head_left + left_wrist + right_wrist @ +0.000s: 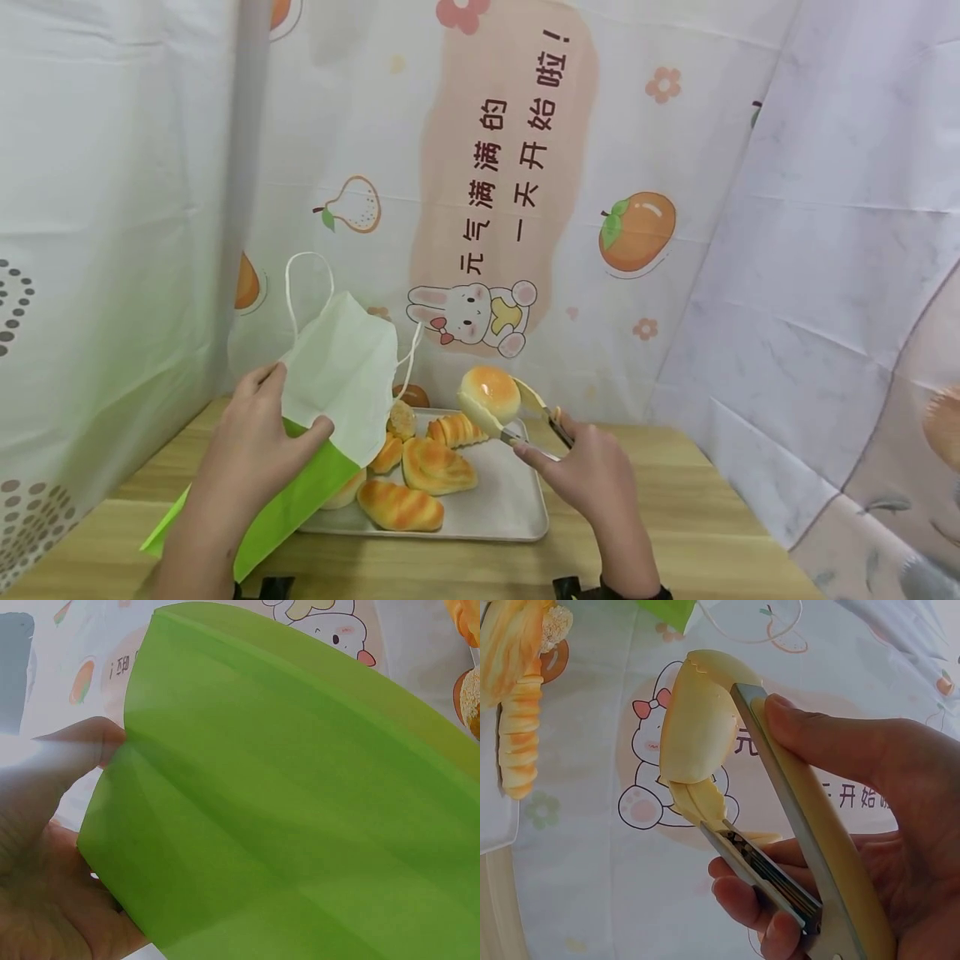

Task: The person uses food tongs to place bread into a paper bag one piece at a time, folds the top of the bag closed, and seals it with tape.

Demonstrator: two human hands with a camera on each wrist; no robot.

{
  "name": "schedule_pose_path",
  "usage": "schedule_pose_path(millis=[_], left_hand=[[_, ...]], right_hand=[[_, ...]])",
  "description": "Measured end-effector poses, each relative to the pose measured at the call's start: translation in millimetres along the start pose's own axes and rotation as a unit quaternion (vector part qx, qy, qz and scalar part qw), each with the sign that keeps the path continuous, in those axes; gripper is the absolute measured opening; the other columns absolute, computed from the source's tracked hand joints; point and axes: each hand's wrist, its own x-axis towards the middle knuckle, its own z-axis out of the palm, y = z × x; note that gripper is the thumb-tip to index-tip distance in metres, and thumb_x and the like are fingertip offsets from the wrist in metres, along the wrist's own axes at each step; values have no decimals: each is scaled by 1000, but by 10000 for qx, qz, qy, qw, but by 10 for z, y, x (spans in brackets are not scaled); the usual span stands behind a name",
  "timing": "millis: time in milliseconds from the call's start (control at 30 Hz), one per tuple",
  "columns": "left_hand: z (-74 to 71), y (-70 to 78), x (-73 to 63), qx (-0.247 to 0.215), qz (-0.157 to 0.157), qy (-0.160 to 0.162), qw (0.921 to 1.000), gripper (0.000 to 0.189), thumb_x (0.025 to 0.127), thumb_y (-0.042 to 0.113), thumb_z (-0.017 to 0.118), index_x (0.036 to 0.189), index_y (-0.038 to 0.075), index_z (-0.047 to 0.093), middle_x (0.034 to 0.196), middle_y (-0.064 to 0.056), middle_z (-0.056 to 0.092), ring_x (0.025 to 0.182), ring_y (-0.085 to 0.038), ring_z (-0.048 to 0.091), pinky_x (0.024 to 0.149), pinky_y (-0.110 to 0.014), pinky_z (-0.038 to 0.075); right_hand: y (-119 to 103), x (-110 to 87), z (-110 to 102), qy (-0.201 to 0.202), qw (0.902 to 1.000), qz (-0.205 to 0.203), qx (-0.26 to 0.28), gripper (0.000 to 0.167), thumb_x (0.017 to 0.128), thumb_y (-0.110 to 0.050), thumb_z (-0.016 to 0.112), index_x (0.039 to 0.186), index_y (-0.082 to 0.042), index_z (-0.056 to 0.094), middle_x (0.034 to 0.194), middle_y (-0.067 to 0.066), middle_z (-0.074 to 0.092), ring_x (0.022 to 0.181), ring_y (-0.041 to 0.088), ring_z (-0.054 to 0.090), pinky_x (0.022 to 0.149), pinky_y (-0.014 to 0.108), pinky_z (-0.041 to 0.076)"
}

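Observation:
My left hand point(243, 442) grips a green paper bag point(285, 795) by its edge, thumb and fingers apart along the rim. The bag tilts, showing its white inside point(347, 367) and white cord handles in the head view. In my right hand point(600, 475) is a pair of tongs point(799, 787) with cream-coloured handles and tips. Between the tong tips a round bun point(491, 393) with a glossy golden top is pinched, raised above the tray point(513, 500). The bag hides part of the tray's left side.
Several breads lie on the tray, among them a striped oval bread point(401, 506), a folded pastry point(437, 467) and a ridged roll point(457, 430). The wooden table point(675, 508) is bounded by printed cloth curtains point(600, 333) at the back and sides.

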Motion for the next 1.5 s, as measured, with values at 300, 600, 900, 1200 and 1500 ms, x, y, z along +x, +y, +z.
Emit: schedule_pose_path(millis=[300, 600, 900, 1200, 1500], left_hand=[[-8, -22, -35, -37, -59, 108, 9999, 86, 90, 29, 69, 149, -19, 30, 148, -41, 32, 127, -56, 42, 96, -71, 41], [8, -5, -23, 41, 5, 46, 10000, 86, 89, 30, 69, 149, -19, 30, 149, -40, 32, 126, -57, 44, 95, -70, 42], [-4, -28, -21, 32, 9, 55, 10000, 85, 89, 29, 69, 148, -20, 31, 147, -42, 33, 126, -58, 43, 97, -70, 41], [85, -128, -142, 34, -99, -116, 9999, 86, 89, 28, 71, 146, -22, 32, 146, -42, 34, 125, -59, 44, 97, -70, 41], [-1, -48, -29, 33, 145, 67, 9999, 85, 88, 28, 71, 146, -21, 33, 146, -41, 35, 126, -58, 44, 98, -70, 41]], right_hand=[[-25, 31, -41, 24, 9999, -125, -76, 79, 77, -59, 80, 135, -6, 67, 112, 19, 74, 90, 34, 70, 60, 41, 50], [-15, 4, -24, -20, 10000, -44, -63, 80, 76, -57, 81, 134, -4, 66, 109, 20, 74, 84, 30, 69, 57, 39, 48], [-23, 5, -15, -22, 9999, -69, -113, 78, 76, -58, 81, 132, -5, 68, 105, 18, 75, 84, 30, 69, 57, 39, 48], [47, -125, 45, -195, 9998, -34, -76, 79, 75, -59, 82, 132, -5, 68, 113, 20, 73, 94, 37, 71, 63, 46, 53], [-1, -29, 6, -101, 9998, -161, -98, 83, 77, -63, 78, 134, -4, 66, 112, 21, 73, 84, 32, 69, 56, 42, 48]])
